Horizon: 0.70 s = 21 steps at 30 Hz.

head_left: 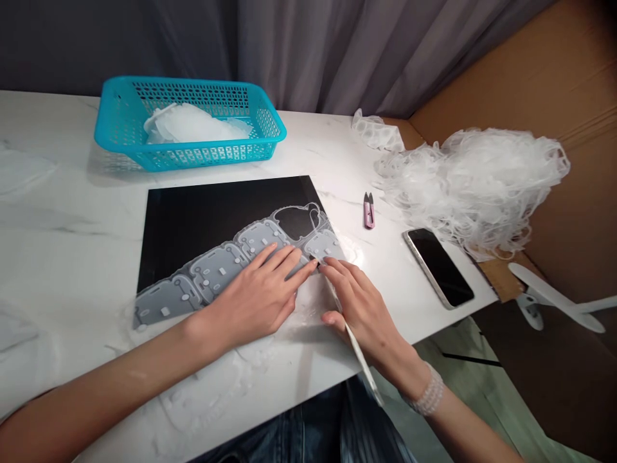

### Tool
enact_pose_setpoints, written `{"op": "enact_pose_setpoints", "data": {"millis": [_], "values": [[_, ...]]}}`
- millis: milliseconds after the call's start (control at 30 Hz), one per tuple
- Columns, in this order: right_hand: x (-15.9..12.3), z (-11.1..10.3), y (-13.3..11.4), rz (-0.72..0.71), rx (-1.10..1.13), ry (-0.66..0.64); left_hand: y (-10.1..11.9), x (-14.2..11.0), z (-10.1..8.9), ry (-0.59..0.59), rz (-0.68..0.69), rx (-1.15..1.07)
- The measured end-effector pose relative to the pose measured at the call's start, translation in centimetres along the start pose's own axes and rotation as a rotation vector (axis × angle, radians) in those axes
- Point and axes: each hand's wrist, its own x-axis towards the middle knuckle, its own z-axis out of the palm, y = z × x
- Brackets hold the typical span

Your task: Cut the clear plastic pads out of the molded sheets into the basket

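A translucent silicone strip of moulded pads point(212, 270) lies across a black mat point(193, 218) on the white marble table point(72, 212). My left hand point(255, 296) presses flat on the strip, fingers stretched out toward its right end. My right hand point(361, 308) grips a thin white craft knife point(354, 341), its tip touching the strip right beside my left fingertips. A thin loop of trimmed edging point(308, 215) curls up at the strip's far end.
A turquoise basket point(120, 122) with translucent pieces stands at the back. Pink thread snips point(369, 211) and a dark phone point(438, 267) lie to the right. A big heap of white trimmings point(472, 180) sits at the table's right edge beside cardboard point(554, 77).
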Motion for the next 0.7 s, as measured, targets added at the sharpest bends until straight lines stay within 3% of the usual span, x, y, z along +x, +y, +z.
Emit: {"op": "enact_pose_setpoints", "data": {"millis": [100, 200, 333, 400, 567, 700], "values": [[-0.1, -0.1, 0.3, -0.015, -0.036, 0.003, 0.0, 0.0, 0.0, -0.009, -0.002, 0.004], [-0.5, -0.5, 0.7, 0.013, 0.093, 0.024, -0.2, 0.0, 0.0, -0.018, -0.002, -0.003], [-0.8, -2.0, 1.6, 0.278, 0.329, 0.294, -0.4, 0.0, 0.0, -0.028, 0.002, 0.003], [-0.5, -2.9, 2.3, 0.394, 0.364, 0.368, -0.5, 0.0, 0.0, -0.03, 0.007, 0.005], [0.8, -4.4, 3.3, 0.502, 0.255, 0.259, -0.6, 0.2, -0.3, -0.02, 0.006, 0.018], [1.1, -4.5, 2.8, 0.491, 0.235, 0.185, -0.4, 0.3, -0.6, -0.03, 0.004, 0.036]]}}
